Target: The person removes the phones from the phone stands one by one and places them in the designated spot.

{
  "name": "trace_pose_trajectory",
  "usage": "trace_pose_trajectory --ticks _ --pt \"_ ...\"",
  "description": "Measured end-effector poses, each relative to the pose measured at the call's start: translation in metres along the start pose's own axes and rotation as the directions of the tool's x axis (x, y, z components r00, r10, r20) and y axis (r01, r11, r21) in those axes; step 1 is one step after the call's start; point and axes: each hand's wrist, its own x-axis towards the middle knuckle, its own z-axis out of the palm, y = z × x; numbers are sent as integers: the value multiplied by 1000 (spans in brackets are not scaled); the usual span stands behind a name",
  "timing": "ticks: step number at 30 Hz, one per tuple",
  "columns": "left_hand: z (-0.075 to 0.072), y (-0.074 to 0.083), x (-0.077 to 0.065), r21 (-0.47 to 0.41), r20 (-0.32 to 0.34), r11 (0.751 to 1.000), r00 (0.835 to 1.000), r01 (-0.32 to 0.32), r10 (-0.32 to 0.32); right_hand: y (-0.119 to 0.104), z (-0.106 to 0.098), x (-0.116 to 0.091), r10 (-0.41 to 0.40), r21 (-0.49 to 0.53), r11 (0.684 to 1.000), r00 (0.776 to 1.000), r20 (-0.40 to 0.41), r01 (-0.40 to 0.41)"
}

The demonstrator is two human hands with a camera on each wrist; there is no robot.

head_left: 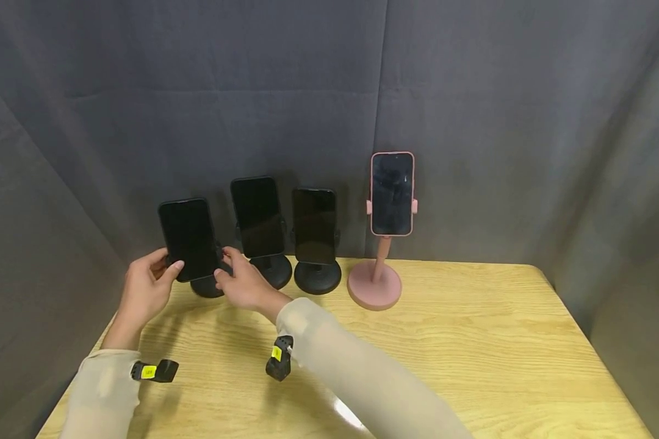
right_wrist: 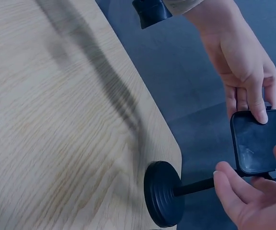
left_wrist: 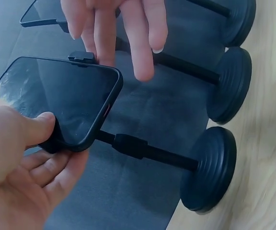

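A black smartphone (head_left: 188, 238) sits upright, tilted slightly, in a black phone stand (left_wrist: 210, 170) at the table's left end. At the phone's left edge, my left hand (head_left: 145, 291) pinches it, thumb on the screen and fingers behind. My right hand (head_left: 248, 285) is at the opposite edge, its fingers fairly straight and spread beside the stand's clamp (left_wrist: 82, 57). The right wrist view shows this stand's round base (right_wrist: 163, 194) on the table.
Two more black phones, a middle one (head_left: 258, 216) and another (head_left: 315, 225), stand in similar black holders to the right. Farther right is a pink stand (head_left: 374, 285) with a pink-cased phone (head_left: 392, 194). A grey curtain (head_left: 307, 91) hangs behind the wooden table (head_left: 472, 341).
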Motion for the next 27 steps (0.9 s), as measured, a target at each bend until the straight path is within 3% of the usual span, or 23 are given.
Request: trace_pose_trajectory --ticks 5,10,19,27 --pt "-3 0 -6 -28 5 999 999 34 -34 -1 3 -2 6 32 999 1000 -6 -6" --pt "-11 3 -14 -40 29 997 998 63 -62 -2 4 -3 -50 36 998 998 -34 52" --pt "-17 13 -23 -76 -7 997 1000 -5 5 -5 -1 -12 -88 9 996 986 -142 90" --pt "-18 21 -25 -114 6 993 1000 -13 13 -4 -8 -19 -116 62 990 983 -142 126"
